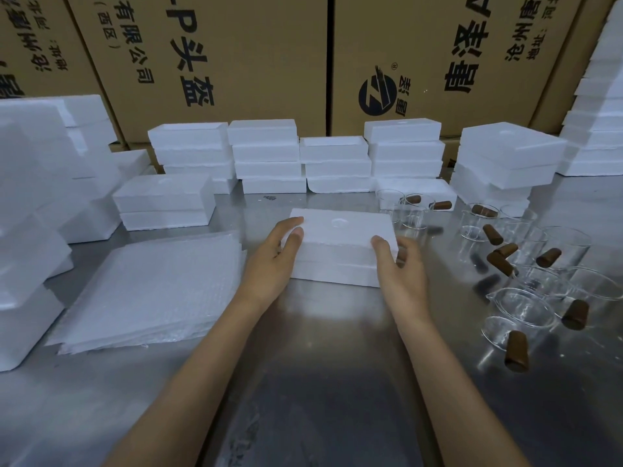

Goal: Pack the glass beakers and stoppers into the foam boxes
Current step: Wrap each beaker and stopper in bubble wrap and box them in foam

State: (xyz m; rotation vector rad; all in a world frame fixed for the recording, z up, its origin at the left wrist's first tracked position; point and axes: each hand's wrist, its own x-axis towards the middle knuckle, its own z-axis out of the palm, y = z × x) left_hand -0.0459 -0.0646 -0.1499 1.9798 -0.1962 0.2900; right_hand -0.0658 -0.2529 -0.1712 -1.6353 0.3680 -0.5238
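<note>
Both hands grip a closed foam box [340, 237] at table [337, 365] centre: left hand [273, 261] on its left end, right hand [401, 264] on its right, fingertips hidden behind. Beakers [519, 308] and stoppers [515, 352] lie right, glass edges hard to trace.

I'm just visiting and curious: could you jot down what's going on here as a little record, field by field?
Surface: metal table
Centre: closed foam box
Left hand: grips the box's left end
Right hand: grips the box's right end
Right side: glass beakers and brown stoppers, unpacked
Left side: stack of bubble wrap sheets
Back: stacked foam boxes, cardboard cartons behind
</note>
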